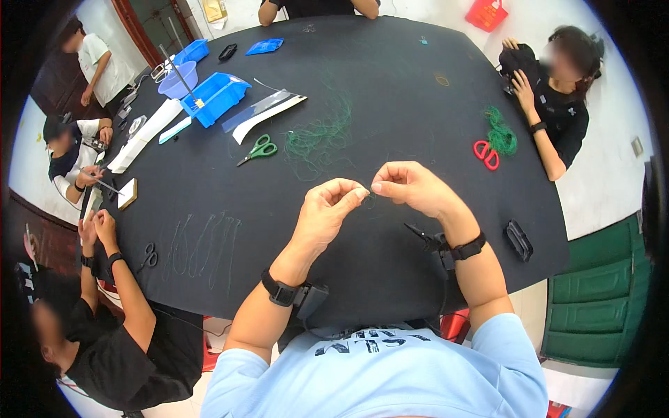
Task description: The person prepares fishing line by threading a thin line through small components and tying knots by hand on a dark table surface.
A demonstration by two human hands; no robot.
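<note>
My left hand (pixel 331 206) and my right hand (pixel 413 187) meet almost fingertip to fingertip over the black table, thumb and forefinger of each pinched on a thin thread (pixel 372 198). A small loop of it hangs between them. Beyond my hands lies a loose tangle of green thread (pixel 319 137), with green-handled scissors (pixel 262 150) on its left. Several thin looped threads (pixel 201 248) are laid side by side at the left. Near my right forearm is a black-handled tool (pixel 426 237), partly hidden by the wrist strap.
Red-handled scissors (pixel 486 155) touch a green thread bundle (pixel 503 133) at right. A black case (pixel 518 240) lies near the right edge, black scissors (pixel 148 257) near the left. Blue bins (pixel 215 99) and white strips (pixel 149 133) stand back left. Several people surround the table (pixel 397 68).
</note>
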